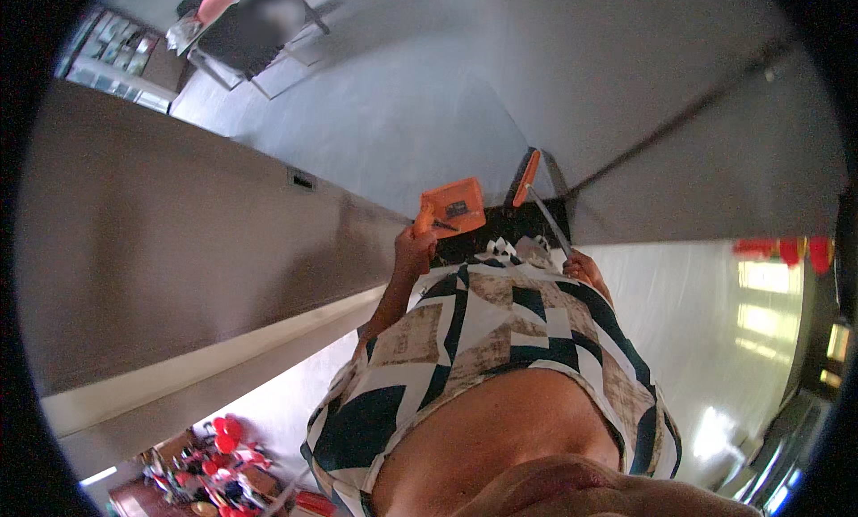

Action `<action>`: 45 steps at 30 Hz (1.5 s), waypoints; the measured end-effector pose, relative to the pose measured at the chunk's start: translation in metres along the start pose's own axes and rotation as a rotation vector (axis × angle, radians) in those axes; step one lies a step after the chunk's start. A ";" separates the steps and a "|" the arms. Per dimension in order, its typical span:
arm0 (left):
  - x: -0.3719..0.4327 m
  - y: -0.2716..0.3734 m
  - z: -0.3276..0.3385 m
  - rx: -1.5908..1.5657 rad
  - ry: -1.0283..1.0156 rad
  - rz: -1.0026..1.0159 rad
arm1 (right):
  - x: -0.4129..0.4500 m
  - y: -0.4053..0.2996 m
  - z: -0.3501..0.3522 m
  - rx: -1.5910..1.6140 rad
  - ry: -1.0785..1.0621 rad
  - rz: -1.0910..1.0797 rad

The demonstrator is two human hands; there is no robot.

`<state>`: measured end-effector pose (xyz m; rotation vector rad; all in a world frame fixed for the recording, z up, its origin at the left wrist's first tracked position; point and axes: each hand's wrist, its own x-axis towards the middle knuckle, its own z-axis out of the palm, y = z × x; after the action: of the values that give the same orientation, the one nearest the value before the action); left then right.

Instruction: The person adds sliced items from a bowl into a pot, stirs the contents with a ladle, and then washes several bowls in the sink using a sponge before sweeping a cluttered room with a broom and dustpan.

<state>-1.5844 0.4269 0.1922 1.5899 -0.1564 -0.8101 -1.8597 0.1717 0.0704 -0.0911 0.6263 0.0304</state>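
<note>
My left hand [414,249] grips the handle of an orange plastic dustpan [469,195], held up in front of my left side. A dark patch and a thin dark strip show on the pan's inner face; whether they are debris or markings I cannot tell. In my right hand [584,267] is the grey stick of a broom [549,217]. Its orange head [527,177] with dark bristles is on or close to the floor, beyond a black threshold strip [499,223] and to the right of the dustpan.
A brown panel [188,229] with a small latch plate [301,180] rises close on my left. The grey wall [670,61] stands at the right. Farther off are a metal-legged chair [234,51], partly blurred, and a shelf unit [120,44]. Red decorations [228,433] cluster behind at lower left.
</note>
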 end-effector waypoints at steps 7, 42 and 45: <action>-0.175 -0.130 0.064 0.117 0.243 0.116 | -0.097 0.011 -0.112 -0.314 0.116 -0.186; -0.443 -0.364 -0.069 0.386 0.312 0.204 | -0.177 0.333 -0.325 0.225 0.050 0.292; -0.428 -0.345 -0.029 0.380 0.432 0.244 | -0.177 0.297 -0.349 0.150 0.068 0.256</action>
<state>-2.0048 0.7522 0.0486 2.0194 -0.1944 -0.2417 -2.2239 0.4340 -0.1295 0.1338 0.7035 0.2285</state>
